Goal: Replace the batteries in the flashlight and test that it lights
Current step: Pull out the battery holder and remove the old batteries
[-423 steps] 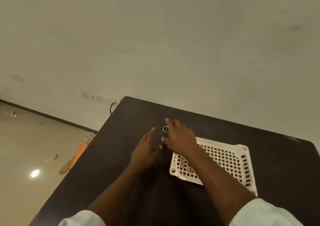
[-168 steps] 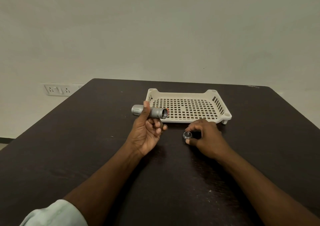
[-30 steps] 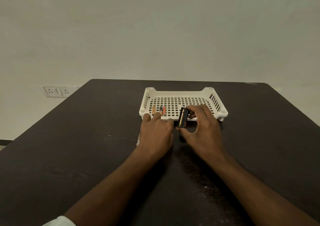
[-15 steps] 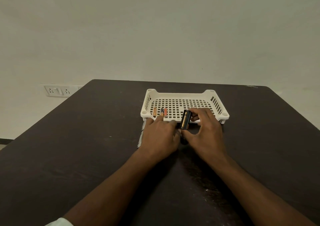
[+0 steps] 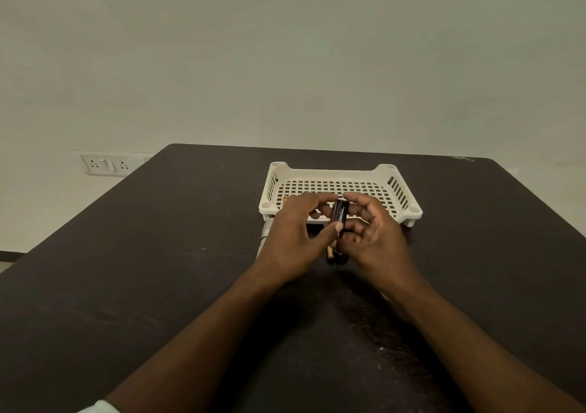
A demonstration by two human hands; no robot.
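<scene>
Both hands met just above the dark desk (image 5: 158, 270), in front of the white slotted tray (image 5: 400, 187). Between them stood a black battery holder (image 5: 340, 215) with pale lettering down its side, roughly upright. The left hand (image 5: 295, 238) pinched it, thumb against its lower end and forefinger curled over the top. The right hand (image 5: 375, 238) cupped it from the other side, fingers (image 5: 355, 197) curled round its upper end. Below the hands, on the desk, lay a small dark piece with a copper-coloured end (image 5: 331, 255); what it was could not be told. The grey flashlight body (image 5: 263, 233) lay on the desk mostly hidden behind the left hand, only a strip of it showing near the tray's near-left corner. A wall socket plate (image 5: 104, 164) sat on the wall beyond the desk's left edge
</scene>
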